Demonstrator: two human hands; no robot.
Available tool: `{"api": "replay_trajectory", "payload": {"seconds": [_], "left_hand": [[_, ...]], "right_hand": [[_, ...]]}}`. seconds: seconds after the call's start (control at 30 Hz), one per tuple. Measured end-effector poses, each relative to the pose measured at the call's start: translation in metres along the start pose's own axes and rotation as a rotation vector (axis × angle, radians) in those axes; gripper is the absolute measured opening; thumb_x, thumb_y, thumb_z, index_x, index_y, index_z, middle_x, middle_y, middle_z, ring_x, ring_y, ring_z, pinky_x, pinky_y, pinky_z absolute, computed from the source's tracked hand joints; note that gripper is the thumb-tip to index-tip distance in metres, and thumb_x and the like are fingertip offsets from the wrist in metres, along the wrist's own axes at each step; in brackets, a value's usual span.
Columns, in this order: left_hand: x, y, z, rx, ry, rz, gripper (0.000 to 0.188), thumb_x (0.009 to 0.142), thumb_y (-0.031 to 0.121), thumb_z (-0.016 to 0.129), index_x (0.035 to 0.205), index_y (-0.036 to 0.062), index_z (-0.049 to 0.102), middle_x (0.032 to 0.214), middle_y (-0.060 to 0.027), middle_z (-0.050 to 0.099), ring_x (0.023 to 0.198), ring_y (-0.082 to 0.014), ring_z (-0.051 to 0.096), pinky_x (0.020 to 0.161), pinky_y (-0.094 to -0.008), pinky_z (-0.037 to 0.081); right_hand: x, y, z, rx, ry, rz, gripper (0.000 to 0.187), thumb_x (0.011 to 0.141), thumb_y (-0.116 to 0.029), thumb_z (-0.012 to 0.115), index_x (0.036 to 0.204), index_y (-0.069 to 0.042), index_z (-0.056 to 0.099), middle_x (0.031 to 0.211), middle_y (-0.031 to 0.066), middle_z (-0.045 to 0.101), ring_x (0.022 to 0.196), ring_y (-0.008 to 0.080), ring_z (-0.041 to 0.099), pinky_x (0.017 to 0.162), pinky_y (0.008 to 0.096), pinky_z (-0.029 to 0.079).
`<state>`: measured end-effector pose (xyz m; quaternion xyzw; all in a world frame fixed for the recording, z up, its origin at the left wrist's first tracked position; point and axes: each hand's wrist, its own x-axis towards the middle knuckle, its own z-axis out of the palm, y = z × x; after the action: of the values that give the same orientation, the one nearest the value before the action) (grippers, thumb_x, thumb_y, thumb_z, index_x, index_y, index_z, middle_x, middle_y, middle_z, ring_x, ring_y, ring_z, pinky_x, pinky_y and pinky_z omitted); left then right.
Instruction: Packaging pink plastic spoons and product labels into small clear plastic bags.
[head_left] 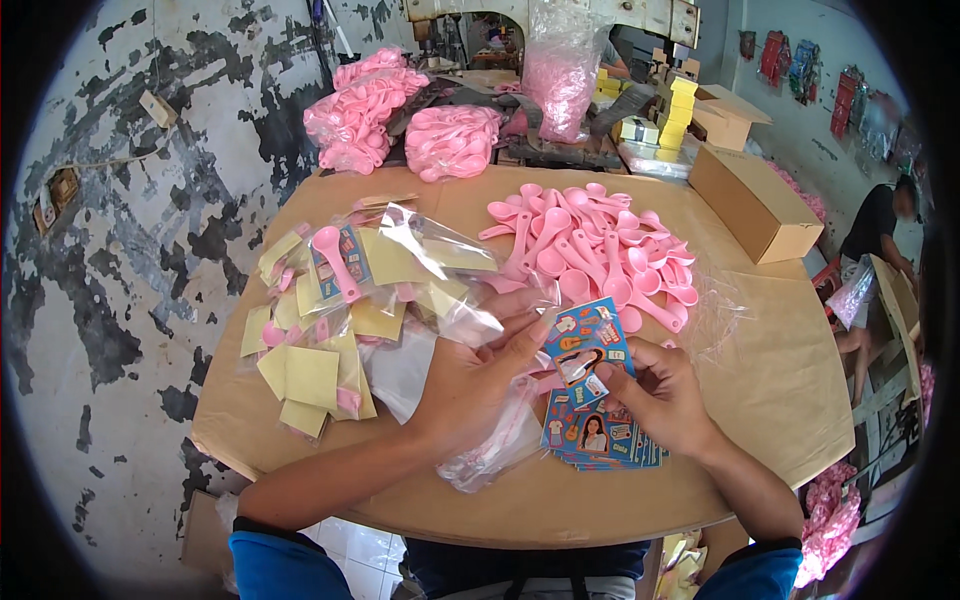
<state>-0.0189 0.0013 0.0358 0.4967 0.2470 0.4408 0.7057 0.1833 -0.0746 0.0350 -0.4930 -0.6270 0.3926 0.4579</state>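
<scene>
My left hand (pixel 478 372) rests on clear plastic bags (pixel 492 450) and pinches the left edge of a colourful printed card (pixel 588 345). My right hand (pixel 660 392) grips the same card from the right, over a stack of similar cards (pixel 598 442) on the brown table (pixel 780 400). A heap of loose pink plastic spoons (pixel 590 250) lies just beyond my hands. To the left sits a pile of packed bags (pixel 335 300) with yellow-backed cards and pink spoons inside.
Bags full of pink spoons (pixel 400 125) lie past the table's far edge, next to a sewing machine (pixel 560 20). A long cardboard box (pixel 752 203) stands at the right, yellow boxes (pixel 672 110) behind it. Another person (pixel 880 230) sits at far right.
</scene>
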Motion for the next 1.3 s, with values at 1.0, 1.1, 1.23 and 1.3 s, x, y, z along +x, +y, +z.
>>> {"api": "replay_trajectory", "payload": {"seconds": [1.0,1.1,1.23,1.3], "left_hand": [[-0.008,0.009,-0.007,-0.536,-0.375,-0.212,0.071,0.089,0.018,0.069,0.146,0.0056,0.029,0.146,-0.0132,0.039,0.134,-0.023,0.04,0.109,-0.0372,0.037],[-0.018,0.017,-0.007,0.475,-0.464,0.097,0.064,0.086,0.051,0.067,0.129,0.0061,0.053,0.118,-0.004,0.057,0.102,-0.0108,0.052,0.086,-0.0312,0.045],[-0.006,0.047,-0.033,0.244,-0.11,-0.044,0.043,0.085,0.03,0.073,0.12,0.0072,0.061,0.117,-0.0022,0.059,0.106,-0.0095,0.053,0.089,-0.0319,0.045],[0.015,0.06,-0.049,-0.012,-0.005,0.238,0.037,0.084,0.02,0.074,0.116,0.0065,0.063,0.117,-0.0032,0.061,0.105,-0.0102,0.055,0.087,-0.0306,0.046]], "right_hand": [[0.016,-0.037,0.026,0.172,-0.052,-0.026,0.015,0.092,-0.014,0.066,0.097,0.0,0.066,0.09,-0.0006,0.066,0.08,0.0039,0.058,0.069,0.0224,0.05],[0.028,-0.025,0.027,0.067,-0.114,-0.035,0.033,0.094,-0.03,0.062,0.106,0.001,0.063,0.087,0.0047,0.065,0.079,0.0116,0.06,0.073,0.0265,0.049],[0.058,-0.02,0.009,0.029,-0.156,-0.032,0.042,0.1,-0.037,0.047,0.096,0.0,0.066,0.076,0.0069,0.065,0.071,0.0139,0.058,0.062,0.0315,0.046],[0.092,-0.012,0.002,-0.14,-0.16,-0.111,0.038,0.098,-0.034,0.05,0.098,0.0,0.066,0.077,0.0084,0.065,0.072,0.0158,0.059,0.063,0.0326,0.046]]}}
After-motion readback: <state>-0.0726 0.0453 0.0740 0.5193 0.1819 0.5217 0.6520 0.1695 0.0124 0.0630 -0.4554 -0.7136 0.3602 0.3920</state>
